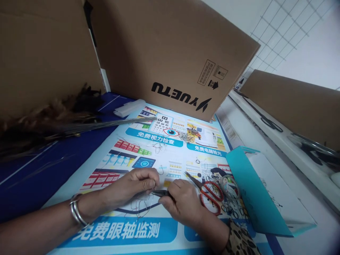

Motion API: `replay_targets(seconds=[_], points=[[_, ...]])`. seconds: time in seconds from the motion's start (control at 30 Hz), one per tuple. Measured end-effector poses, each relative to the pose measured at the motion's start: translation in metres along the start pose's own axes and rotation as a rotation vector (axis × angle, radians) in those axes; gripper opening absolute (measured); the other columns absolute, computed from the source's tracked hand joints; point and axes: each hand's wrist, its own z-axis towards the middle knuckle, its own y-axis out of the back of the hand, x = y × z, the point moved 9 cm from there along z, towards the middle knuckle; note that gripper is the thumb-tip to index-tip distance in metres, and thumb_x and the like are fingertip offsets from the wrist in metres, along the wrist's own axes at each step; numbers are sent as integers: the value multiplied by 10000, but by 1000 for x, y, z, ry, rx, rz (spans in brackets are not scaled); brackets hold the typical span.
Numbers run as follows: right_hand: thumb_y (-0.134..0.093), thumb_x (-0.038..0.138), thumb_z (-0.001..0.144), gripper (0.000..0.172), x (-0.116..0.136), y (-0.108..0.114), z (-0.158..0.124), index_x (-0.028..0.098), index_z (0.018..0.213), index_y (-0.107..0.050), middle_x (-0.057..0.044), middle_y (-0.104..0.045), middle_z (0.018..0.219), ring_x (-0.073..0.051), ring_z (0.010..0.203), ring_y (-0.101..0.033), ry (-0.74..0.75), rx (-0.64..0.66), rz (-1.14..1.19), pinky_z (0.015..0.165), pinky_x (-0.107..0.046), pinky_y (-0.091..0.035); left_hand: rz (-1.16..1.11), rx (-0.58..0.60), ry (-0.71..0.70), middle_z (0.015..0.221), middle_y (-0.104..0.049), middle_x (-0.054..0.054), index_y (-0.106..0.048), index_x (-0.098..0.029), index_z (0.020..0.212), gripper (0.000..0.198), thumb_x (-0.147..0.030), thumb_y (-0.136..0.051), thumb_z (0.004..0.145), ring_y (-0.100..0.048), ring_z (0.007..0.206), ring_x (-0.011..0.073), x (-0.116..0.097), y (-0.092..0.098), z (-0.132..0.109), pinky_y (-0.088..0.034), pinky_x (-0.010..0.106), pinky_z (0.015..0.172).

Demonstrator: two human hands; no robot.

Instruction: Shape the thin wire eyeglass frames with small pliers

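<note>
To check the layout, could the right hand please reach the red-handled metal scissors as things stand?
Probably yes: the red-handled scissors lie just beside the right hand with nothing between, though it holds small dark pliers.

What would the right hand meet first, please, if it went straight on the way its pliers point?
The left hand: the right hand holds dark pliers aimed leftward at the left fingers, which are pinched together just off the tip. Depth looks matched, though one view cannot confirm.

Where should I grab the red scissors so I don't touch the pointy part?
Take the scissors by the two red handle loops, coming from the right. The blades point away to the far left, and the right hand crowds that side.
</note>
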Motion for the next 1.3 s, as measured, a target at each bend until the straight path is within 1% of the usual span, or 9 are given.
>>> replay_targets(seconds=[0.27,0.53,0.7,0.83,0.93,1.07,1.17,1.23,1.3], points=[[-233,527,933,539,4,-2,0,183,653,-538,-37,-582,644,-150,593,-508,56,42,-12,547,-257,-302,68,74,-12,623,-506,-19,-629,-164,722,257,-400,-599,821,-432,589,114,-6,-4,1,-332,227,552],[-267,520,931,508,3,-6,-2,184,685,-557,-40,-593,674,-157,612,-521,37,78,-32,561,-258,-328,131,66,75,611,-492,-16,-615,-168,725,279,-432,-585,809,-417,563,114,-1,-1,0,-319,229,506],[-395,485,909,390,-13,-8,-2,179,746,-574,-57,-601,739,-190,700,-521,-95,86,-115,610,-284,-343,219,-45,168,547,-456,-46,-619,-168,834,257,-414,-544,843,-363,474,87,2,19,0,-266,207,447],[-508,478,859,315,-20,-8,0,182,791,-594,-83,-592,800,-230,783,-505,-177,108,-228,684,-337,-359,359,-263,146,554,-423,-60,-611,-183,908,261,-426,-546,837,-372,490,92,-15,50,-3,-289,194,450],[-574,443,825,263,-17,-7,2,182,820,-597,-92,-582,848,-252,833,-495,-171,130,-246,713,-371,-366,389,-289,138,549,-395,-67,-593,-182,913,277,-439,-501,862,-357,488,91,-21,57,-5,-282,186,450],[-581,361,834,175,-11,0,5,188,855,-596,-72,-584,889,-235,884,-497,-139,94,-114,768,-367,-378,457,-183,117,682,-509,-27,-584,-181,929,319,-456,-429,889,-391,504,95,-26,45,-3,-301,196,450],[-553,303,854,126,-10,5,8,194,899,-595,-49,-600,893,-195,877,-518,-175,38,64,780,-316,-402,580,-87,50,733,-562,-9,-597,-193,932,308,-428,-400,904,-481,594,130,-35,28,-1,-367,217,533],[-555,296,852,145,-11,6,12,198,953,-591,-39,-610,921,-176,882,-537,-229,-6,186,774,-282,-419,644,-49,-6,721,-576,-8,-601,-201,927,289,-397,-389,912,-515,650,149,-41,18,0,-386,231,596],[-584,313,831,220,-10,1,18,208,1025,-583,-17,-619,879,-146,784,-560,-283,3,297,708,-246,-437,672,-41,-41,715,-578,-8,-596,-207,926,283,-380,-373,917,-526,663,154,-46,13,-1,-391,238,620]])
